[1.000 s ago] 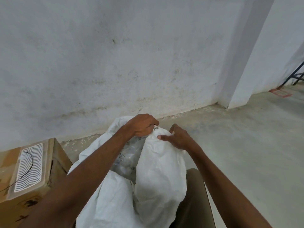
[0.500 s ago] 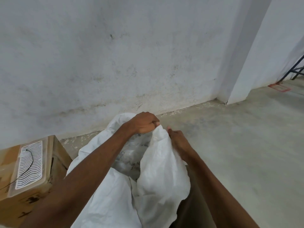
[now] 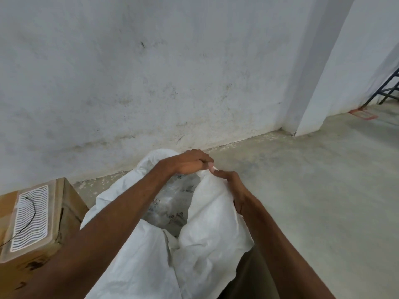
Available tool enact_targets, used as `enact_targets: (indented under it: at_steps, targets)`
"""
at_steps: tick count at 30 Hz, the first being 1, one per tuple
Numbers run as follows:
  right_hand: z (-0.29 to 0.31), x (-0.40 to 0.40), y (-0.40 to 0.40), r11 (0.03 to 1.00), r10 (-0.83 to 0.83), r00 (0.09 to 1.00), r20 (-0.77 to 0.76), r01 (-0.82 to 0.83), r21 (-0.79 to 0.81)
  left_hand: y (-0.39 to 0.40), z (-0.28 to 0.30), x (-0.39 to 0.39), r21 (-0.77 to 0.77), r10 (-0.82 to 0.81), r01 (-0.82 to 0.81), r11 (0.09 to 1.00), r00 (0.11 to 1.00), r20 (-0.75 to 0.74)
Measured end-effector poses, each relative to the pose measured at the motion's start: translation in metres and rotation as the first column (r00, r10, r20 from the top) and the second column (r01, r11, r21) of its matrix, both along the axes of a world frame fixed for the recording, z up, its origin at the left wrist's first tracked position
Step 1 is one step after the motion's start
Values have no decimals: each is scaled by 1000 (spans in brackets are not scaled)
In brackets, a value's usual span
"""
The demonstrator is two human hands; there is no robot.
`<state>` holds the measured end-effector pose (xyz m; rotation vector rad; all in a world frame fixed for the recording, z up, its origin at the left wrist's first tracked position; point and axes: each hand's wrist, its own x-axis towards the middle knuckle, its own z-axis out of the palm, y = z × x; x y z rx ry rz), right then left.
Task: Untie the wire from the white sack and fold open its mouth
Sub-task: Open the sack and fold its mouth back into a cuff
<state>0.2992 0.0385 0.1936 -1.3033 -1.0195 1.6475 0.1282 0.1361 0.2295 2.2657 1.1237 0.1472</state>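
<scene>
A cardboard box (image 3: 32,225) stands on the concrete floor (image 3: 313,190) at the far left, a thin black wire (image 3: 30,214) lying loose across the white wavy-lined label on its top, well apart from both hands. Just right of the box, the white sack (image 3: 207,240) sits on the floor near the base of a stained whitewashed wall (image 3: 151,72), its mouth gaping to show clear plastic packets (image 3: 170,201) inside. The left hand (image 3: 190,161) reaches across the opening, its fingers curled tight around the far edge of the sack's rim. Touching it on the right, the right hand (image 3: 232,186) grips the raised flap of the same rim, fingers folded around the cloth. A white pillar (image 3: 334,61) rises farther right, and a dark metal frame (image 3: 388,89) shows at the right edge beside a red-bordered mark on the floor.
</scene>
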Motion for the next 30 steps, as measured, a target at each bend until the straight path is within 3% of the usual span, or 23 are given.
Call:
enact_targets:
  at_steps: [2, 4, 6, 7, 8, 9, 12, 14, 15, 17, 18, 19, 21, 24, 30]
  targets:
    - [3, -4, 0, 1000, -2, 1000, 27, 2, 6, 0, -3, 8, 45, 45, -43, 998, 999, -26]
    - [-3, -9, 0, 993, -53, 952, 302, 20, 112, 2, -4, 10, 160, 82, -61, 985, 988, -132]
    - [-15, -10, 0, 968, -145, 690, 710, -49, 245, 5, -5, 10, 220, 139, -92, 971, 969, -206]
    - [-18, -10, -3, 959, -211, 554, 805, -44, 282, 6, -6, 10, 223, 154, -103, 969, 962, -224]
    - [-22, -10, -5, 944, -279, 503, 818, -11, 329, 9, -8, 12, 218, 153, -101, 971, 959, -237]
    - [-19, -11, -8, 935, -308, 520, 797, 11, 354, 9, -8, 14, 212, 142, -91, 973, 960, -242]
    - [-14, -11, -5, 951, -296, 814, 500, 201, 236, 9, -10, 12, 163, 94, -74, 984, 988, -122]
    - [-12, -8, 2, 947, -321, 901, 292, 311, 80, 2, -10, 1, 169, 80, -82, 982, 997, 17]
    - [-11, -6, 7, 938, -345, 925, 158, 346, 19, -5, -10, -5, 251, 76, -91, 964, 995, 70]
    - [-4, -5, 10, 927, -374, 913, -161, 366, -79, -25, -17, -15, 351, 95, -167, 921, 973, 212]
    - [-1, -6, 12, 925, -381, 889, -255, 364, -112, -40, -20, -18, 285, 125, -221, 933, 939, 320]
    - [3, -6, 14, 919, -393, 876, -280, 370, -133, -58, -21, -19, 153, 176, -254, 955, 901, 398]
    - [8, -10, 19, 914, -405, 868, -287, 386, -122, -94, -24, -22, -42, 250, -254, 966, 889, 382]
    - [16, -23, 19, 917, -399, 842, -362, 376, -137, -123, -29, -30, 43, 240, -259, 965, 938, 251]
    - [23, -42, 7, 954, -298, 737, -607, 210, -212, -141, -18, -50, -110, 330, -312, 944, 861, 386]
